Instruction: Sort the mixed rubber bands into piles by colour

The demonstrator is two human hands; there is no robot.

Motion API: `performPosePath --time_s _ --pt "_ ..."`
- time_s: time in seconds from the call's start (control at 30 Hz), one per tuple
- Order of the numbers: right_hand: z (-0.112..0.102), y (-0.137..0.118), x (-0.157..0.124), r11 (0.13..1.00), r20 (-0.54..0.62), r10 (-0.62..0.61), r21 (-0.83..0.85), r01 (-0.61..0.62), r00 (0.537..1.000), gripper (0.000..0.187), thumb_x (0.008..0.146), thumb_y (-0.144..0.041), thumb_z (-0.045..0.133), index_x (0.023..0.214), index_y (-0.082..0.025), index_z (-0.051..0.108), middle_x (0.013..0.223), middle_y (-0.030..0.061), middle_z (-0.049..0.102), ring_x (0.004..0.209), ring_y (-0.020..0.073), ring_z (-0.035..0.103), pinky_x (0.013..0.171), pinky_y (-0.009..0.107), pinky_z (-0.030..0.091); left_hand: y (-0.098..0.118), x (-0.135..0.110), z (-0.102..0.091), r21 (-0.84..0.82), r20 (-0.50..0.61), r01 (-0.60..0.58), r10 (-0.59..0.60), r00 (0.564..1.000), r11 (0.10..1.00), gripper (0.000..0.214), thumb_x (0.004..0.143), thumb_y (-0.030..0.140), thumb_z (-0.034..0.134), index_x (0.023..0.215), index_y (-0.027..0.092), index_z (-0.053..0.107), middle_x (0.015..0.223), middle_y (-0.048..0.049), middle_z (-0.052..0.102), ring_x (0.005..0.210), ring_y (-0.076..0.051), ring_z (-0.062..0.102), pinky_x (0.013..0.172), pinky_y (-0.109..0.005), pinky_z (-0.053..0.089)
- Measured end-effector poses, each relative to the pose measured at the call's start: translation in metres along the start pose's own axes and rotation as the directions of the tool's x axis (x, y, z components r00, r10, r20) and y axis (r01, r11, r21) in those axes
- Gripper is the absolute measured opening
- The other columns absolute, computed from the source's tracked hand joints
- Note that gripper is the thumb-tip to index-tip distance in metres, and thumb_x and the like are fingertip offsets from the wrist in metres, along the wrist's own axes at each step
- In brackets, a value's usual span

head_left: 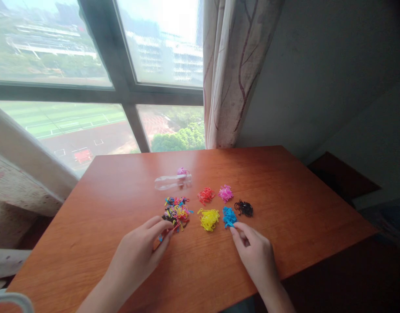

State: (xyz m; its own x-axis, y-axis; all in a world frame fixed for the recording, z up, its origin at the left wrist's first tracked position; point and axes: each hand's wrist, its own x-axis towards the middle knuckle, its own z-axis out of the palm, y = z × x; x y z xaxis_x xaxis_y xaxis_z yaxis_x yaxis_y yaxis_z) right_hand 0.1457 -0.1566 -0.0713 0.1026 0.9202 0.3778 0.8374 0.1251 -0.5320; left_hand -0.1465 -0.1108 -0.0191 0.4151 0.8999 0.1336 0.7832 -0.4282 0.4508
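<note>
A mixed heap of small coloured rubber bands (176, 213) lies on the wooden table (121, 187). Beside it sit sorted piles: red (206, 195), pink (225, 193), yellow (208, 218), blue (229, 216) and black (243, 208). My left hand (144, 250) rests at the near edge of the mixed heap, fingertips pinched together on a band there. My right hand (253, 250) touches the near edge of the blue pile, with thumb and forefinger closed on a blue band.
A clear plastic bag (172, 180) with a pink item at its end lies behind the piles. A window and a patterned curtain (232, 74) stand beyond the table's far edge. A white curved object (10, 301) shows at the bottom left.
</note>
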Motion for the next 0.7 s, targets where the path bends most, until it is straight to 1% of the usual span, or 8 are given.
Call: performPosePath --time_s 0.1,0.23,0.3,0.4,0.53,0.7 --pt "0.000 0.005 0.005 0.998 -0.014 -0.008 -0.060 0.007 1.000 0.036 0.098 -0.044 0.046 0.087 -0.021 0.070 0.061 0.0017 0.064 0.052 0.0139 0.059 0.055 0.024 0.040 -0.010 -0.012 -0.003 -0.001 -0.028 0.066 -0.066 0.997 0.998 0.021 0.092 0.034 0.047 0.094 0.027 0.067 0.083 0.0014 0.068 0.065 -0.014 0.065 0.060 -0.021 0.046" --pt "0.001 0.005 0.011 0.993 0.010 -0.025 -0.113 0.026 1.000 0.037 0.098 -0.046 0.046 0.084 -0.021 0.069 0.056 -0.0006 0.059 0.049 0.0131 0.055 0.052 0.024 0.036 -0.020 -0.023 -0.003 -0.005 -0.067 0.100 -0.100 0.993 0.995 0.021 0.092 0.035 0.048 0.093 0.026 0.067 0.078 0.0029 0.067 0.058 -0.012 0.060 0.057 -0.021 0.045" --pt "0.001 0.005 0.012 0.993 0.037 -0.034 -0.112 0.038 0.999 0.037 0.098 -0.046 0.045 0.083 -0.022 0.069 0.055 -0.0012 0.058 0.049 0.0129 0.055 0.052 0.023 0.035 -0.024 -0.028 -0.001 -0.005 -0.086 0.112 -0.112 0.990 0.994 0.020 0.092 0.036 0.049 0.092 0.026 0.066 0.078 0.0030 0.067 0.059 -0.012 0.060 0.058 -0.021 0.046" --pt "0.000 0.005 0.012 0.993 0.071 -0.043 -0.107 0.051 0.997 0.037 0.098 -0.046 0.045 0.084 -0.022 0.069 0.055 -0.0016 0.058 0.050 0.0129 0.055 0.053 0.023 0.034 -0.028 -0.031 0.001 -0.012 -0.083 0.129 -0.129 0.988 0.992 0.020 0.092 0.037 0.049 0.093 0.025 0.065 0.080 0.0027 0.066 0.063 -0.013 0.061 0.060 -0.021 0.046" --pt "-0.001 0.005 0.011 0.991 0.085 -0.030 -0.126 0.040 0.996 0.035 0.098 -0.047 0.045 0.085 -0.022 0.067 0.057 -0.0020 0.058 0.051 0.0133 0.056 0.053 0.024 0.033 -0.029 -0.033 0.004 -0.027 -0.062 0.139 -0.141 0.988 0.990 0.020 0.093 0.037 0.048 0.092 0.025 0.065 0.079 0.0028 0.065 0.063 -0.013 0.061 0.061 -0.022 0.046" --pt "-0.004 0.007 0.009 0.987 0.096 -0.024 -0.153 0.039 0.995 0.036 0.098 -0.048 0.045 0.082 -0.023 0.066 0.055 -0.0030 0.055 0.050 0.0132 0.054 0.052 0.025 0.031 -0.028 -0.033 0.005 -0.039 -0.046 0.150 -0.152 0.987 0.988 0.021 0.094 0.036 0.047 0.094 0.025 0.064 0.079 0.0028 0.065 0.063 -0.013 0.061 0.062 -0.022 0.046"
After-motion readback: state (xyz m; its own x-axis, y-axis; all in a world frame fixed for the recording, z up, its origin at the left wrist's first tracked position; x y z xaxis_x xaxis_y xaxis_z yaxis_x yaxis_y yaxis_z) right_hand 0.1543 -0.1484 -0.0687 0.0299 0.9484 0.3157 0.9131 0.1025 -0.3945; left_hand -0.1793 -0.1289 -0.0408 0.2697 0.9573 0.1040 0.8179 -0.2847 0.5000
